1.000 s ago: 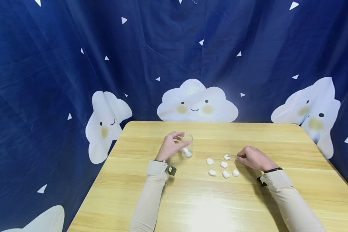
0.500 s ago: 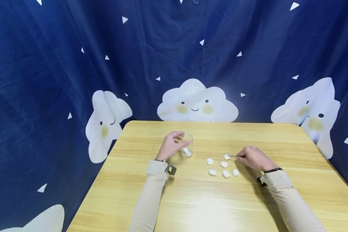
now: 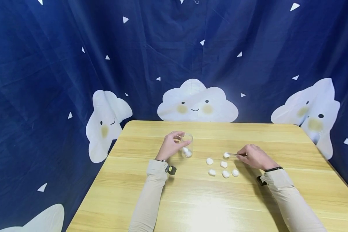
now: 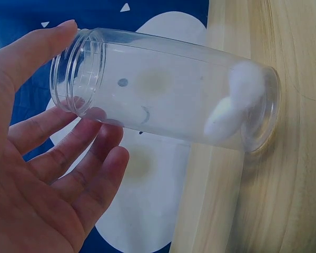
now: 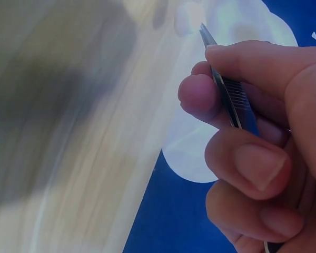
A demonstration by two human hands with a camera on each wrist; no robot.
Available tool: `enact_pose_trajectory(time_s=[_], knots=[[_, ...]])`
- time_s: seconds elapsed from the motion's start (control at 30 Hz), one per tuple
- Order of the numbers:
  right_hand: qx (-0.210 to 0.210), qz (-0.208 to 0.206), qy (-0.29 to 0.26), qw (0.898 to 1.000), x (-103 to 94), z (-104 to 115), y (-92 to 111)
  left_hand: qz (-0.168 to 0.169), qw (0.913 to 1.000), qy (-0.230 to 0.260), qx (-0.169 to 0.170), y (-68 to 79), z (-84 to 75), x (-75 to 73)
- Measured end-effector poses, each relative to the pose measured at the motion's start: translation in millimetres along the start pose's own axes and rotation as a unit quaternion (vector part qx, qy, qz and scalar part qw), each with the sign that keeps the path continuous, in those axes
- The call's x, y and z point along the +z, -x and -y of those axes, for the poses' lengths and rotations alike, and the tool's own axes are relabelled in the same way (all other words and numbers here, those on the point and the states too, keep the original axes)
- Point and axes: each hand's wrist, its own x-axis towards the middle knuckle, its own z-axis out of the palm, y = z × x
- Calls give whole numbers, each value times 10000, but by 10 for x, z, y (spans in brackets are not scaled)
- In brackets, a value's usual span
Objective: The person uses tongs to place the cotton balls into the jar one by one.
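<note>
My left hand (image 3: 170,146) grips a clear jar (image 4: 163,89) by its threaded mouth, thumb on one side and fingers on the other. The jar stands on the table, and a few white cotton balls (image 4: 242,87) lie at its bottom. In my right hand (image 3: 256,157) is a pair of metal tweezers (image 5: 229,97), pinched between thumb and fingers. The tweezers' tips are at a cotton ball (image 3: 226,155), the farthest back of the group. That same cotton ball shows blurred and bright beyond the tips in the right wrist view.
Several more cotton balls lie loose on the wooden table (image 3: 150,199) between my hands, among them a cotton ball (image 3: 209,161) nearest the jar and a cotton ball (image 3: 235,173) at the right. A blue curtain (image 3: 174,58) with clouds hangs behind the table's back edge.
My right hand has shifted up very slightly in the head view, and the cotton ball at the tweezers' tips has moved slightly with it. The left hand and jar stay put.
</note>
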Motion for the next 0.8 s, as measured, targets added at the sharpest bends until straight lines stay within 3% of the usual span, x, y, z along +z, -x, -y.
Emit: enact_pose_trajectory(time_s=[0.8], knots=[[-122, -230, 141, 9996, -163, 157, -214, 27, 9999, 0, -97, 8, -34, 6]])
